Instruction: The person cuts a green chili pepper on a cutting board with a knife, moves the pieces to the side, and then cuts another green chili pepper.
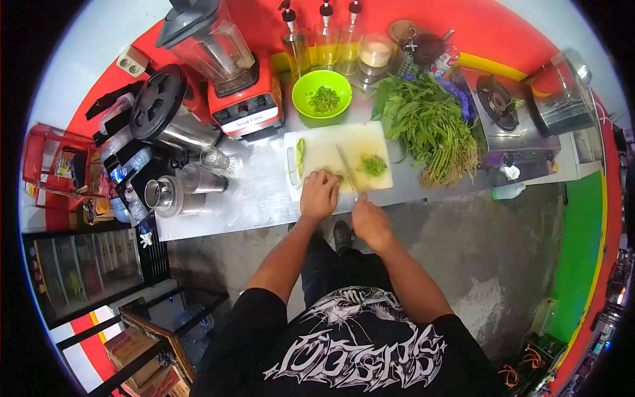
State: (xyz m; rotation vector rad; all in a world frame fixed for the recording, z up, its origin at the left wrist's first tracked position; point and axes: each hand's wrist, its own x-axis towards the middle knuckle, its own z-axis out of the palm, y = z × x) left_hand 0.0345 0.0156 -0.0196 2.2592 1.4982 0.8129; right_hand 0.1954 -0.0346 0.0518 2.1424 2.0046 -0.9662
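My right hand [370, 221] is wrapped round the handle of a kitchen knife [346, 167], whose blade lies over the white cutting board [317, 135]. Just left of the blade, my left hand [320, 194] presses down on the board with its fingers curled; what they hold is hidden. A little pale green shows by its fingertips. Right of the knife sits a small heap of chopped greens [374, 166]. A long green chili [300, 156] lies at the board's left side. Behind the board, a lime-green bowl [297, 92] contains more chopped greens [324, 100].
A large bunch of leafy greens [430, 126] lies right of the board, beside a gas stove [503, 116]. Pump bottles [325, 43] and a red blender [245, 99] stand behind. Metal cups [198, 178] stand on the left of the steel table [248, 198].
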